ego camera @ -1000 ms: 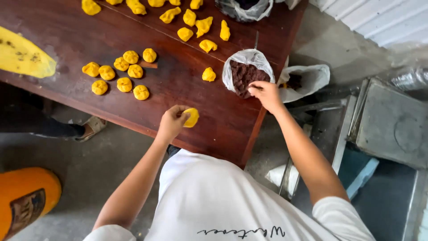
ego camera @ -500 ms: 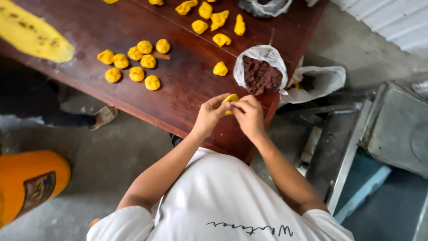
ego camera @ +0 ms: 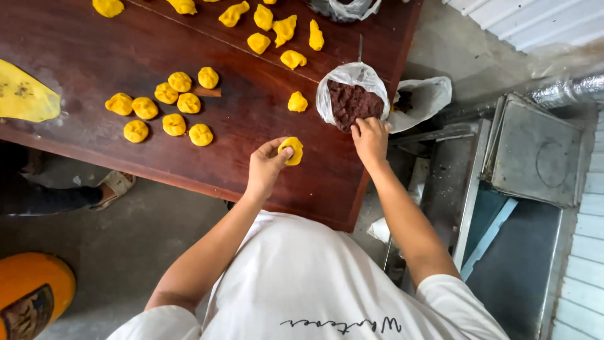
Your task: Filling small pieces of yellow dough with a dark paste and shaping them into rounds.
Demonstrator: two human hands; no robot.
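My left hand (ego camera: 267,165) holds a flattened round piece of yellow dough (ego camera: 291,150) above the dark wooden table (ego camera: 94,56). My right hand (ego camera: 370,140) reaches into a clear plastic bag (ego camera: 333,79) of dark brown filling (ego camera: 353,102) at the table's right side, fingertips touching the filling. One small yellow dough ball (ego camera: 297,101) lies just left of the bag. A cluster of several shaped yellow dough balls (ego camera: 167,108) sits further left on the table.
More irregular yellow dough pieces (ego camera: 277,28) lie at the table's far side. A big yellow dough sheet (ego camera: 25,97) rests at the left edge. A second plastic bag (ego camera: 425,97), grey metal trays (ego camera: 535,151) and an orange container (ego camera: 31,293) surround the table. Someone's sandalled foot (ego camera: 110,187) shows under it.
My right hand left the dough it was pressing with the left hand and moved back to the bag of filling. The left hand keeps the dough.
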